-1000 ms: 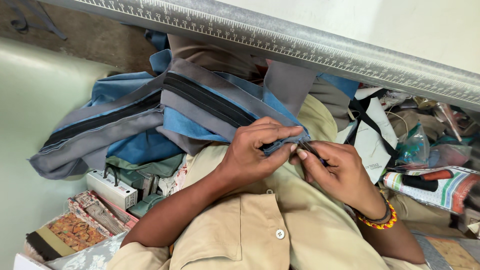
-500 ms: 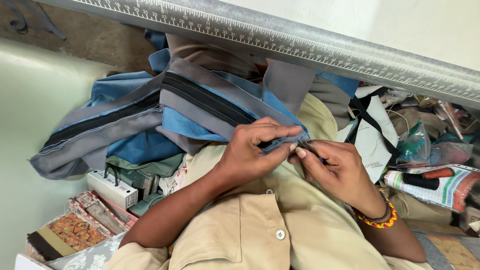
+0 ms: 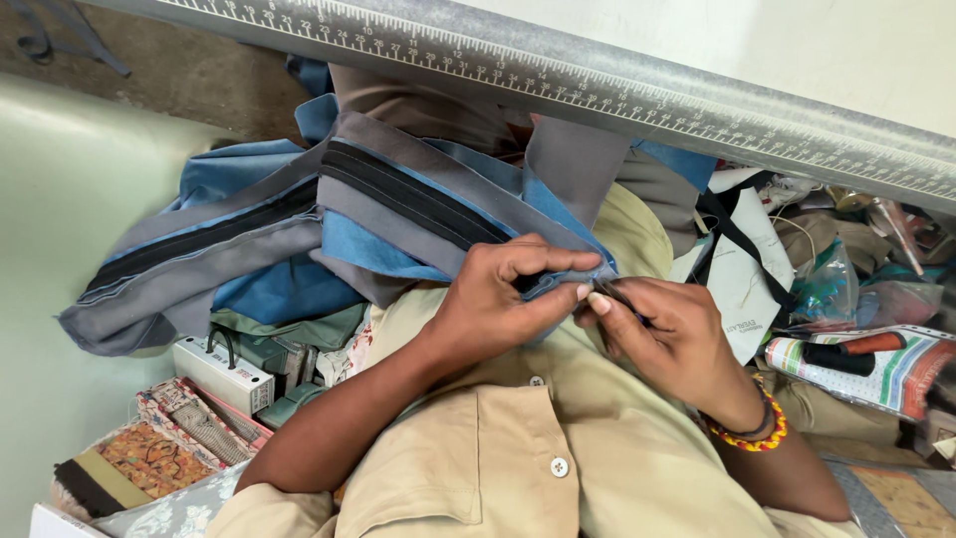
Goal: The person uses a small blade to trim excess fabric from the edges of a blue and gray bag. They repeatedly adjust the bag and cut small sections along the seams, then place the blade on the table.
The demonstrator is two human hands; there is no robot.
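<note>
A long strip of grey and blue fabric with a black zipper (image 3: 398, 204) runs from the lower left up to my hands. My left hand (image 3: 498, 299) pinches the end of this strip between thumb and fingers. My right hand (image 3: 667, 334) meets it fingertip to fingertip and grips the dark zipper end, small and mostly hidden by the fingers. A beaded bracelet (image 3: 747, 433) is on my right wrist. Both hands are held over my tan shirt (image 3: 518, 458).
A long metal ruler (image 3: 597, 85) crosses the top on a pale table. Patterned boxes (image 3: 149, 448) and a small white device (image 3: 221, 371) lie at the lower left. Bags, paper and black strap pieces (image 3: 846, 319) crowd the right side.
</note>
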